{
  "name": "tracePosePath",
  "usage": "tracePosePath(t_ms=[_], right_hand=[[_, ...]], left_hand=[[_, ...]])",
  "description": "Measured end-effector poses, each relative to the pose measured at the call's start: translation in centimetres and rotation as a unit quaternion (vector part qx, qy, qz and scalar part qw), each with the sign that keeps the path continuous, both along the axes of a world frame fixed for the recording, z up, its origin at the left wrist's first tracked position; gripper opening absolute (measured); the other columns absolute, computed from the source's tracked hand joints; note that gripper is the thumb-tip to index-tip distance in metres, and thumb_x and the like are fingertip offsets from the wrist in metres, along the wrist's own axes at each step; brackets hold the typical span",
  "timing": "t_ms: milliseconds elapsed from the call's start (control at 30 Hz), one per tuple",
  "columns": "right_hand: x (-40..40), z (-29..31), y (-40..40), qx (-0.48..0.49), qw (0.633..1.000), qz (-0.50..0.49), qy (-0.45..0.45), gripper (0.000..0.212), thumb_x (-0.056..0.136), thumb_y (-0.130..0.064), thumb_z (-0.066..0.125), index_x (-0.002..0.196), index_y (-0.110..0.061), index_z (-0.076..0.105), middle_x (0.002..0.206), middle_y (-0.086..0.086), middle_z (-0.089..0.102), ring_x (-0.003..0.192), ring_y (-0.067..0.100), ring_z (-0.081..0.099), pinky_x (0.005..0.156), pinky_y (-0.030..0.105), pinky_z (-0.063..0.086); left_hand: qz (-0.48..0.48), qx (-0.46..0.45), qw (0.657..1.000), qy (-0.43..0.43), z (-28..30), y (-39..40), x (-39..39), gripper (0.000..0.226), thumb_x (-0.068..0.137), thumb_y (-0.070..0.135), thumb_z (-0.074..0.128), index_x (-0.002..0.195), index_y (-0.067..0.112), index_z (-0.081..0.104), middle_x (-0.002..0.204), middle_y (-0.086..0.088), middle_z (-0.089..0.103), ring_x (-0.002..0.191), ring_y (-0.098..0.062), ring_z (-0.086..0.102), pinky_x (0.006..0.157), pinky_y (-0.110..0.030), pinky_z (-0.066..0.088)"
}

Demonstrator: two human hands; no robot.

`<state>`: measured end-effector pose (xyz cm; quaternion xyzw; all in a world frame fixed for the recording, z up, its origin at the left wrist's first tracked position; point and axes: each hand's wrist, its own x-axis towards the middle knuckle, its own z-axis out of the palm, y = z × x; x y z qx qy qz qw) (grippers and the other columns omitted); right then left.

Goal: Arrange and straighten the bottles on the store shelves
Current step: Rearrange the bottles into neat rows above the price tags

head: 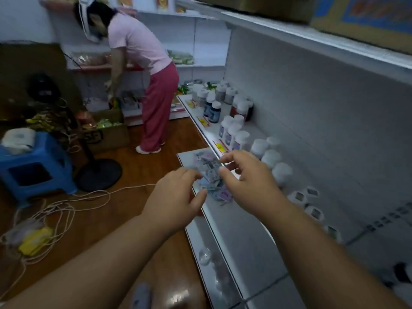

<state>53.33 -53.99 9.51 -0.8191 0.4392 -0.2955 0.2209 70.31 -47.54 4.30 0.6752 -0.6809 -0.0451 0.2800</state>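
White-capped bottles (270,157) stand in rows along the white store shelf (256,219) on my right, and more bottles (213,110) stand farther along it. My left hand (176,197) and my right hand (247,177) hover side by side over the shelf's front edge, fingers loosely curled, holding nothing that I can see. Between and under them a pile of small packets (209,170) lies on the lower shelf. Neither hand touches a bottle.
A person in a pink top (142,70) bends over a cardboard box (109,130) at the far shelves. A blue stool (33,166), a fan base (98,175) and loose cables (55,210) lie on the wooden floor to my left. An upper shelf (312,39) overhangs.
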Motion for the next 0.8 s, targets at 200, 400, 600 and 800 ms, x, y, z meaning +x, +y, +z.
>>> tracePosePath(t_ms=[200, 400, 600, 800], right_hand=[[8.2, -1.6, -8.3, 0.02, 0.998, -0.06, -0.01, 0.006, 0.089, -0.029, 0.06, 0.095, -0.029, 0.061, 0.098, -0.013, 0.058, 0.088, 0.001, 0.057, 0.077, 0.024, 0.049], [10.2, -1.1, -14.9, 0.04, 0.984, -0.174, -0.014, 0.008, 0.087, -0.03, 0.064, 0.095, -0.027, 0.063, 0.097, -0.01, 0.06, 0.086, 0.0, 0.058, 0.074, 0.019, 0.046], [10.2, 0.3, -23.3, 0.004, 0.972, -0.233, 0.03, 0.011, 0.089, -0.032, 0.061, 0.098, -0.027, 0.061, 0.102, -0.01, 0.054, 0.09, 0.006, 0.053, 0.076, 0.025, 0.043], [9.6, -0.8, -38.1, 0.045, 0.932, -0.331, 0.143, 0.029, 0.086, -0.03, 0.063, 0.111, -0.018, 0.055, 0.121, 0.01, 0.046, 0.1, 0.028, 0.058, 0.08, 0.025, 0.041]], left_hand=[[-0.064, 0.01, 0.998, -0.003, -0.1, -10.8, 9.0, 0.035, 0.09, 0.044, 0.057, 0.12, 0.025, 0.058, 0.108, 0.008, 0.059, 0.101, -0.011, 0.054, 0.084, -0.03, 0.047], [-0.154, 0.016, 0.988, 0.008, 1.2, -20.5, 12.2, 0.035, 0.09, 0.043, 0.058, 0.121, 0.026, 0.058, 0.112, 0.009, 0.059, 0.102, -0.006, 0.052, 0.082, -0.02, 0.039], [-0.222, 0.01, 0.975, 0.017, 0.3, -30.0, 11.8, 0.04, 0.092, 0.048, 0.055, 0.125, 0.027, 0.055, 0.118, 0.008, 0.059, 0.109, -0.011, 0.053, 0.092, -0.03, 0.046], [-0.242, -0.001, 0.97, -0.011, 1.0, -38.6, 12.5, 0.042, 0.094, 0.045, 0.051, 0.128, 0.02, 0.055, 0.117, 0.0, 0.058, 0.104, -0.02, 0.054, 0.083, -0.027, 0.04]])
